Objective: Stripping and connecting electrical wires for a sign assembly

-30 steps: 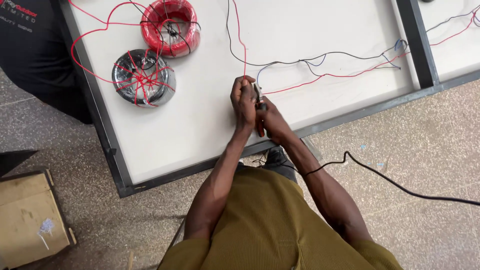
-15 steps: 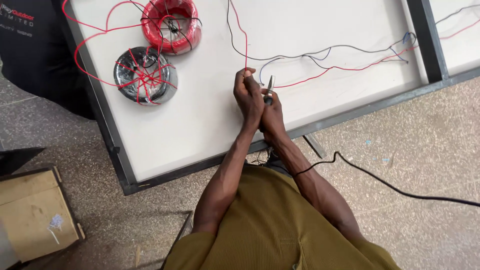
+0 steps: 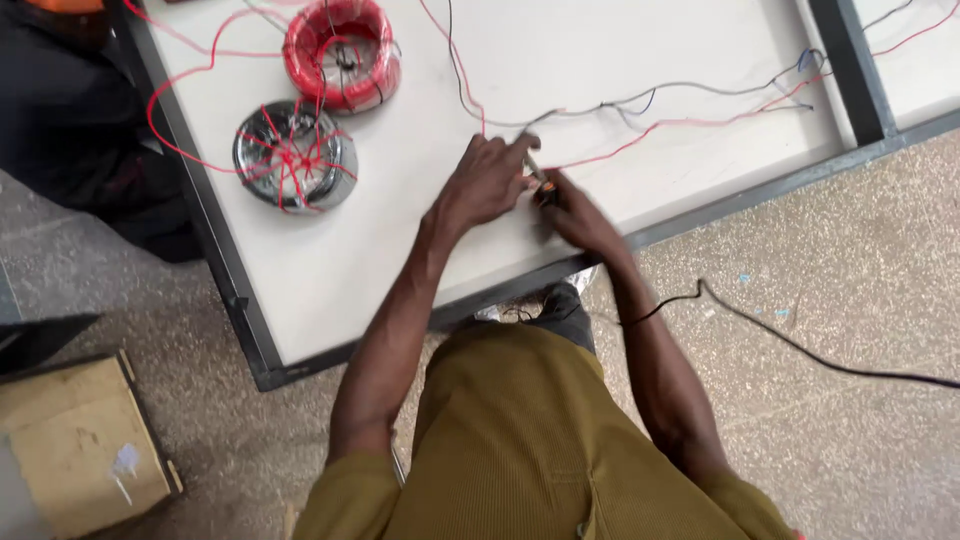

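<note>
Speckled concrete floor surrounds a white bench with a dark frame, seen from above. Person in an olive shirt leans over the near edge, both arms stretched forward and converging on one spot of the bench top. Left hand lies knuckles up, wrist bent a little, fingers drawn together and pinching a thin wire where the red and grey strands meet. Right hand comes in from the right, just beside the left and touching it, fingers curled shut around a small dark-handled tool; tool type unclear, partly blurred. Red wire and grey wire run off to the right across the bench. Red wire coil and a silvery spool wrapped with red strands sit well apart, to the left. Black cable trails on the floor at right. Cardboard box at lower left.
</note>
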